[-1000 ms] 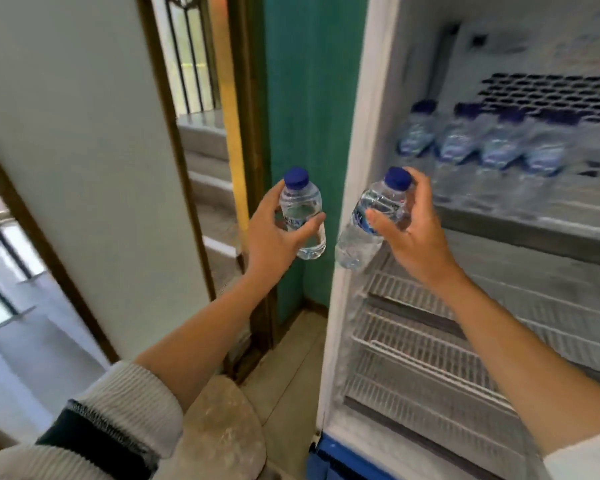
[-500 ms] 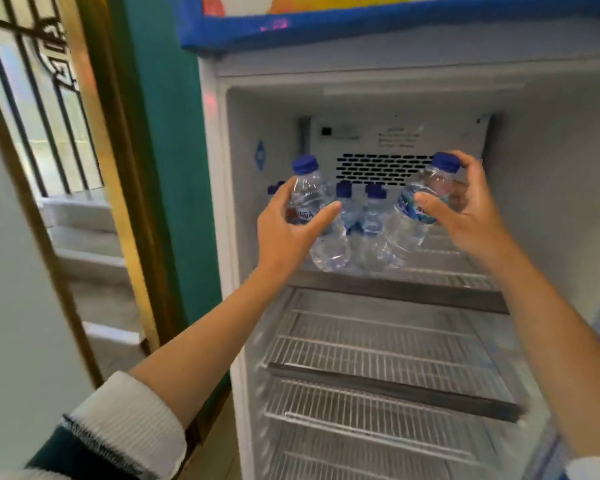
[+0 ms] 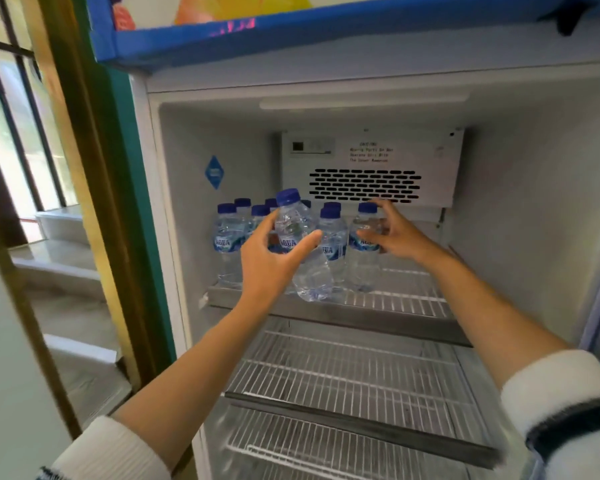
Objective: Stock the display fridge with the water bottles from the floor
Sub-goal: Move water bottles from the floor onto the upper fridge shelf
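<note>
Steps (image 3: 63,268) and a gilt door frame (image 3: 66,140) are seen at the far left, outside the fridge (image 3: 534,209). Along the fridge's left wall, a cluster of bottles (image 3: 228,240) is stood on the top shelf (image 3: 406,299), filling its left half from the wall inward. One bottle (image 3: 300,244) is gripped by the left hand (image 3: 274,261), thumb and fingers curled round its label; it is held tilted, cap leaning left, its base just above the shelf's front edge. To its right, a standing bottle (image 3: 362,244) at the cluster's right end is touched or just reached by the right hand (image 3: 392,233), fingers spread and loosely bent; whether it is gripped cannot be told. Bare wire is left on the shelf's right half, up to the right wall. Two lower shelves (image 3: 347,372) are seen below, with open room across their width.
</note>
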Tool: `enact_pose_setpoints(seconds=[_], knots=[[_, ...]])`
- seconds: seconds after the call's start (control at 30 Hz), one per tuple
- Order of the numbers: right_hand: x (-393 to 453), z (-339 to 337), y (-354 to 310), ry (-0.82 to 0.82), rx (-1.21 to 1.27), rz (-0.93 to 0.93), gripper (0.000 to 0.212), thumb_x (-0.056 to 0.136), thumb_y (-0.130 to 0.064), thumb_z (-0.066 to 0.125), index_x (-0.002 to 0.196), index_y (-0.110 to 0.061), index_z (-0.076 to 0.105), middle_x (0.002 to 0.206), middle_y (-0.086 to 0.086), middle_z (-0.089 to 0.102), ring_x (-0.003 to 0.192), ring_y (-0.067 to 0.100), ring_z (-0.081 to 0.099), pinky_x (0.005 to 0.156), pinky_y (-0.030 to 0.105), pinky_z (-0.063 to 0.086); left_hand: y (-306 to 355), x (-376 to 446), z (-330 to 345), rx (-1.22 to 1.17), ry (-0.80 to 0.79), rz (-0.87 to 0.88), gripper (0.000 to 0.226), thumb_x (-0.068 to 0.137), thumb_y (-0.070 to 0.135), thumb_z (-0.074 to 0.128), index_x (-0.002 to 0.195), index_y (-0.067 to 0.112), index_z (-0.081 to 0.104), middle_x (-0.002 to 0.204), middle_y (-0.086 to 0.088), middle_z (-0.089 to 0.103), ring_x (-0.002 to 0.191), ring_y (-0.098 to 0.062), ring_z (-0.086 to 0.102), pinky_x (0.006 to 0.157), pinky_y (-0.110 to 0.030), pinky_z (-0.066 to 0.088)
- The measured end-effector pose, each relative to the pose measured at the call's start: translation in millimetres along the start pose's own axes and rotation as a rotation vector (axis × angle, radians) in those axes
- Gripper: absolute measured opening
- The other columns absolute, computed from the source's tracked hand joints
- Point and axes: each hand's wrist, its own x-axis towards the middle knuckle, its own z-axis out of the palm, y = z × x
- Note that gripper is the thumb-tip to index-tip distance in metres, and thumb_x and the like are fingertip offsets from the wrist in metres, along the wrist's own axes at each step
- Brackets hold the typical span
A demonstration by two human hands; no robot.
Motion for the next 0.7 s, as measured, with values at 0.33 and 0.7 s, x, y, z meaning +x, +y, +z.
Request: enact_pose_setpoints(seconds=[0.33,0.7], knots=[[7.9,-9.1,3.7,-0.095,0.044,0.027,0.069,0.077,-0.036,0.075,0.133,-0.046,0.037,0.126,0.007,0.057,0.103,0.019,0.061,0.072,0.031,0.056,20.7,1.1,11.5,0.141,-0.04,0.052,0.062,0.069,0.058,0.077,0.115,0.019,0.061,0.098,0.011,0.067,0.087,-0.004,0.063,0.079,-0.027,0.055],[-56.7,-24.8,41.6,-0.038,-0.186,0.205,0.059,0.09,-0.035,0.063,0.142,-0.029,0.035,0.125,0.005,0.059,0.106,0.022,0.061,0.079,0.034,0.052,53.3,-10.3,89.3,0.43,-0.258,0.323,0.083,0.079,0.056,0.069,0.14,0.012,0.034,0.1,-0.011,0.064,0.083,-0.024,0.061,0.064,-0.03,0.043]])
